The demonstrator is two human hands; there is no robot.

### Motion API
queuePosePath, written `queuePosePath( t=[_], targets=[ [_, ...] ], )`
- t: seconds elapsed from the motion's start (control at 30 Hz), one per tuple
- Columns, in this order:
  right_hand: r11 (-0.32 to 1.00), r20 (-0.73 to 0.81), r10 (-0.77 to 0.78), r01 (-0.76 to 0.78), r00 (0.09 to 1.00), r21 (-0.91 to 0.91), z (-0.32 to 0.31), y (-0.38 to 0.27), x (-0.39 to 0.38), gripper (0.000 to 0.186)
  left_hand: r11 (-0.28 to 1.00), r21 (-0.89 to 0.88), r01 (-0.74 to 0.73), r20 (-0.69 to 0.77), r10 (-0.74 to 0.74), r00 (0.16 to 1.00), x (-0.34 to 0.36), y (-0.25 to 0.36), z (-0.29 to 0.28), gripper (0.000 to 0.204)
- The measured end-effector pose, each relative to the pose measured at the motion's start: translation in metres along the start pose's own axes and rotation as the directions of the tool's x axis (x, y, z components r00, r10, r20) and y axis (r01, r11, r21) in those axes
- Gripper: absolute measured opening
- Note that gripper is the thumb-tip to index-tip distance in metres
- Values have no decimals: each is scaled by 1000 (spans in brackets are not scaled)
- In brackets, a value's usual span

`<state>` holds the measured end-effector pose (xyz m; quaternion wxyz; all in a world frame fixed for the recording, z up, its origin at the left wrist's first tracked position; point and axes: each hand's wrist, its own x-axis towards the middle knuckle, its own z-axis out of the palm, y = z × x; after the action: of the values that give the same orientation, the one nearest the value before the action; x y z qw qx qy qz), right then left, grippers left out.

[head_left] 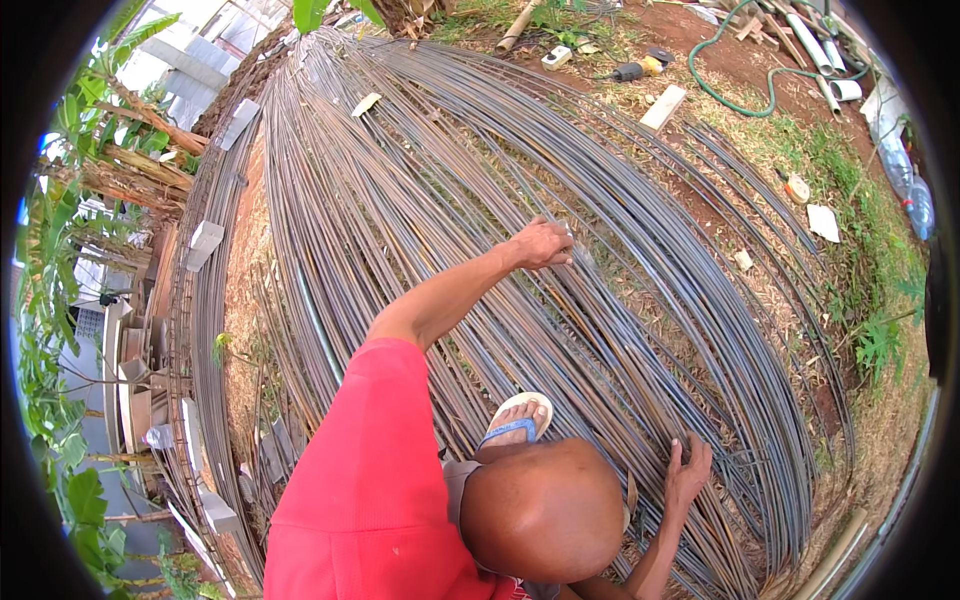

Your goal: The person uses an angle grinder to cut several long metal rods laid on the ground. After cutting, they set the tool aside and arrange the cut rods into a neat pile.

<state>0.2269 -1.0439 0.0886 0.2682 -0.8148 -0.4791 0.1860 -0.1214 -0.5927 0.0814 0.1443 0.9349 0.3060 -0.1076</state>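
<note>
Long steel reinforcing bars [380,215] lie in a wide, fanned-out bundle on the ground, grey with rust-brown patches. My left hand [542,245], with its arm stretched out from a red sleeve, is over the middle of the bars. Its fingers are curled together, and what is in them cannot be made out. Lower right, my right hand [688,468] rests at the bars' near end, fingers apart. Between the arms is my bent bare knee [545,510]. My foot in a flip-flop [518,420] with a blue strap stands on the bars.
A power tool [640,68] and a white socket block [556,58] lie at the far side, near a green hose [735,108]. A wooden block [662,108] and a tape measure [797,188] are at right. Concrete blocks [205,245] and plants flank the left.
</note>
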Motion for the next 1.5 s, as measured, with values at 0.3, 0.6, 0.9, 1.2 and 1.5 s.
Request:
queuePosePath(
  t=[0.3, 0.6, 0.9, 1.2, 1.5],
  targets=[
    [966, 208, -152, 190, 966, -176, -75, -60, -37, 21, 986, -112, -124, -193, 100, 976, -119, 8, -54, 33],
    [927, 244, -211, 273, 946, -258, -104, -50, -60, 22, 976, -140, -167, -339, 112, 934, -132, 29, -59, 29],
    [933, 177, -127, 178, 976, -312, -89, -33, -40, 31, 927, -374, -40, -555, -190, 810, -105, 60, -18, 32],
    [916, 176, -175, 225, 969, -331, -31, 35, 22, 13, 955, -266, 134, -105, -167, 980, -121, 31, 75, 33],
    [984, 247, -159, 175, 956, -43, 2, -29, -5, 20, 923, -378, 63, -132, -121, 984, -160, 32, 28, 30]
  ],
)
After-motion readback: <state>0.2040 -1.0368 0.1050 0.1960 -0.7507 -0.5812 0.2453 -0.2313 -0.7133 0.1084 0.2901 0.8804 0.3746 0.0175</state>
